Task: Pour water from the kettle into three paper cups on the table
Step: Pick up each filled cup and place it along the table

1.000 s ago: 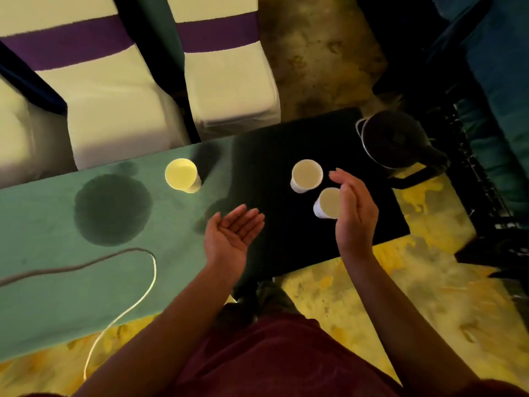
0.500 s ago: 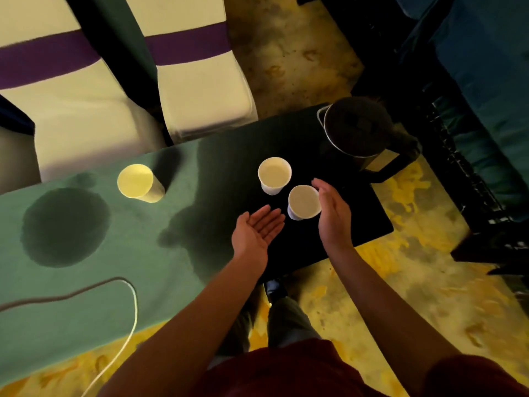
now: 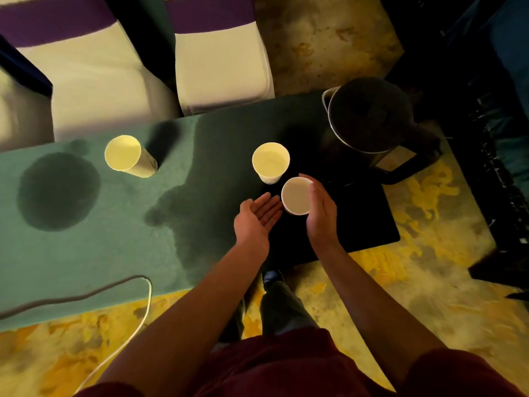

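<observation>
a green table (image 3: 86,253) runs across the view, its right end dark in shadow. three paper cups stand upright on it. the left cup (image 3: 126,157) sits well apart from the others, near the far edge, beside a round dark wet patch (image 3: 58,191) on the cloth. the middle cup (image 3: 270,162) and the near cup (image 3: 296,195) stand just beside each other toward the right end. what is inside the cups cannot be told from here.

the kettle (image 3: 369,118) stands on the far right corner of the table, lid off or open so its dark inside shows (its black handle (image 3: 406,167) points toward the near right). neither hand touches it.

the right hand (image 3: 320,213) is cupped against the right side of the near cup, fingers curved round it, though whether it truly grips the cup cannot be told. the left hand (image 3: 257,219) is spread flat, palm up, fingertips just left of the same cup and holding nothing.

a pale cord (image 3: 134,319) loops over the near edge of the table at the left and trails down to the yellow patterned floor (image 3: 415,282). two white chairs with purple bands (image 3: 217,50) stand behind the table.
</observation>
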Tool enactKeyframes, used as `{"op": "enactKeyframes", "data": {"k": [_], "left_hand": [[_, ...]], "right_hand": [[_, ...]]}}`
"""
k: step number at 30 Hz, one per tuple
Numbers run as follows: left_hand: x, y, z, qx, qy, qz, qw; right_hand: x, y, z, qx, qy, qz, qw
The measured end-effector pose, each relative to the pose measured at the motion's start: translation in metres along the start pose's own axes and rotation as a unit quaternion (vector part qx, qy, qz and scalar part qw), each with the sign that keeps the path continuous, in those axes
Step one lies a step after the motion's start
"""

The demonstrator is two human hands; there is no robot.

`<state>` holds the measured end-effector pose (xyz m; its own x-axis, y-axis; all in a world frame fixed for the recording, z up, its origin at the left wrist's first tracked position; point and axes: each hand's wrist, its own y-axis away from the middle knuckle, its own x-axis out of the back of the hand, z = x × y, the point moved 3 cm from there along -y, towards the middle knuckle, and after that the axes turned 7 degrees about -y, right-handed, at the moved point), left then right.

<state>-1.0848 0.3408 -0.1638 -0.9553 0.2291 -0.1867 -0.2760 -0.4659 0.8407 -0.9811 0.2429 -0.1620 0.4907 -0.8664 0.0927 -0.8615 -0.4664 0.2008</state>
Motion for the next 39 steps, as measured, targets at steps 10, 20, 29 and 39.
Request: {"op": "enactKeyframes", "data": {"k": [10, 20, 29, 39], "left_hand": [[-0.01, -0.002, -0.009, -0.016, -0.023, 0.037, 0.999], [-0.024, 0.007, -0.021, 0.055, 0.05, -0.015, 0.997], [-0.038, 0.024, -0.027, 0.091, 0.088, -0.138, 0.982], [-0.045, 0.053, -0.003, 0.047, 0.096, -0.231, 0.967]], "right_hand": [[-0.004, -0.012, 0.001, 0.019, 0.039, 0.014, 0.999], [-0.001, 0.015, -0.027, -0.001, -0.007, 0.005, 1.0], [0.006, 0.035, -0.06, -0.001, -0.031, 0.011, 0.999], [0.001, 0.049, -0.114, 0.022, -0.057, -0.032, 0.998]]}}
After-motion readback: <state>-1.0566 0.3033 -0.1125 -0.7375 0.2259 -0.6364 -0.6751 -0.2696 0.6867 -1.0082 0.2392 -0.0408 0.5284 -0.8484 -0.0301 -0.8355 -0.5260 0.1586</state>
